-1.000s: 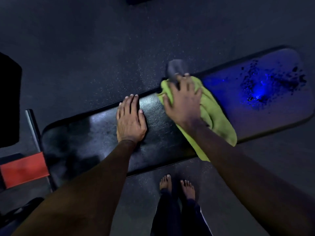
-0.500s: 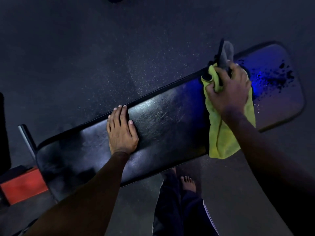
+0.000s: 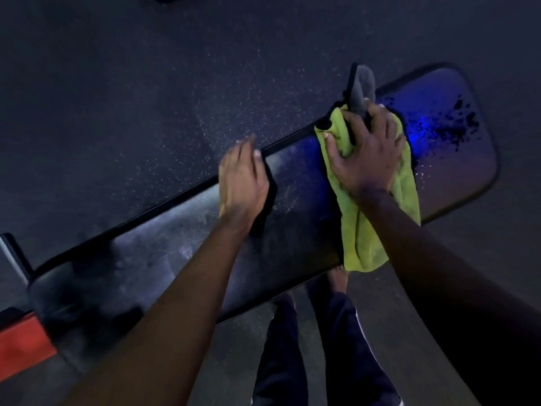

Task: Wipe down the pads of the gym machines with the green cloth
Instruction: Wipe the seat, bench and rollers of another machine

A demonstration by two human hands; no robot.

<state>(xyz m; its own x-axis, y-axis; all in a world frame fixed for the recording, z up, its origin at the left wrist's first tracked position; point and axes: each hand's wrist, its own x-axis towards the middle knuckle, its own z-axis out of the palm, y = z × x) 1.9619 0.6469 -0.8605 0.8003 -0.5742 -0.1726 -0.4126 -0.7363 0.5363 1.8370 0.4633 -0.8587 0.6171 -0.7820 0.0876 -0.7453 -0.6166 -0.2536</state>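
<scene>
A long black bench pad [image 3: 164, 259] runs diagonally across the view, its right end lit blue with dark wet spots [image 3: 450, 124]. The green cloth [image 3: 369, 238] lies across the pad and hangs over its near edge. My right hand [image 3: 366, 153] grips the bunched top of the cloth together with a dark grey object [image 3: 363, 86] and presses both on the pad. My left hand [image 3: 241, 177], blurred, is over the pad's far edge with fingers loosely bent, holding nothing.
Dark speckled rubber floor [image 3: 175, 83] surrounds the bench. A red frame part [image 3: 20, 347] and a metal bar [image 3: 14, 256] sit at the left end. My legs and feet [image 3: 316, 332] stand close to the pad's near edge.
My right hand has dragged the cloth rightward along the pad toward the wet end. My left hand has lifted from resting flat and shifted right along the far edge.
</scene>
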